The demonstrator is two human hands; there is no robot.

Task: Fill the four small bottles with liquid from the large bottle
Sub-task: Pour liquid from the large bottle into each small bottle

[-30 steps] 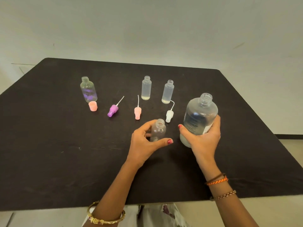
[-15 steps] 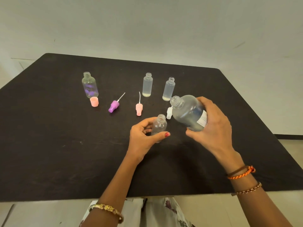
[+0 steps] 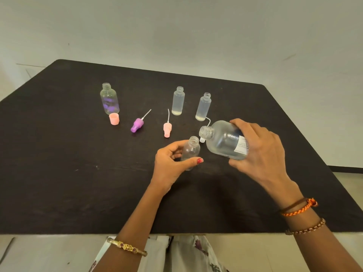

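Tilting the big bottle [image 3: 225,141] in my right hand [image 3: 259,152], fingers wrapped round it, mouth at two o'clock just above the small bottle [image 3: 190,152] pinched upright in my left hand [image 3: 170,165] on the table [image 3: 59,173].

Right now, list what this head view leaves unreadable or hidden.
- Label text on the large bottle: too small, partly under the right hand.
- White nozzle: mostly behind that bottle's neck.
- Held small bottle base: covered by the left hand.
- Any pour: not discernible.
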